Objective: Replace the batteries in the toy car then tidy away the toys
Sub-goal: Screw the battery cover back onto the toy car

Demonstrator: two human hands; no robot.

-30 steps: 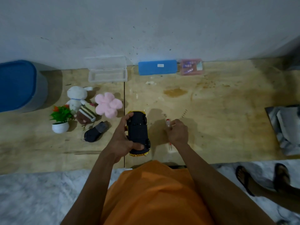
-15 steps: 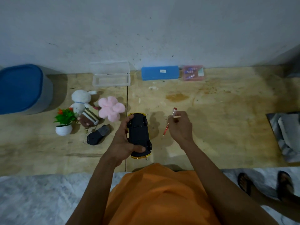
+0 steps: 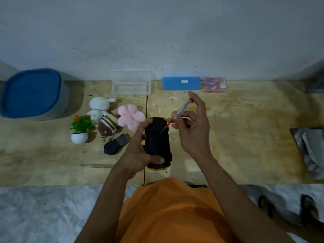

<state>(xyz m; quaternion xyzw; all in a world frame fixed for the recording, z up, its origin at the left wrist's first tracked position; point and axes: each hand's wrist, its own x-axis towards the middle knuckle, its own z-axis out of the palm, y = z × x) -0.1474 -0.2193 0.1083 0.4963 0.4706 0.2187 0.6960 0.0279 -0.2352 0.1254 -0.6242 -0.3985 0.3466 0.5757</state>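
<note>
Fingers of the left hand (image 3: 138, 155) clamp the upturned black-and-yellow plastic toy car (image 3: 157, 142), steadying it. Right hand (image 3: 191, 127) pinches a clear red-capped screwdriver (image 3: 177, 114), its tip on the underside, probably for the battery cover.

Home: plush toys (image 3: 105, 113), plywood worktop (image 3: 245, 137)

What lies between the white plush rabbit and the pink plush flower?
In the head view, only bare wooden tabletop separates the white plush rabbit from the pink plush flower; a striped brown plush sits just below that gap.
</note>
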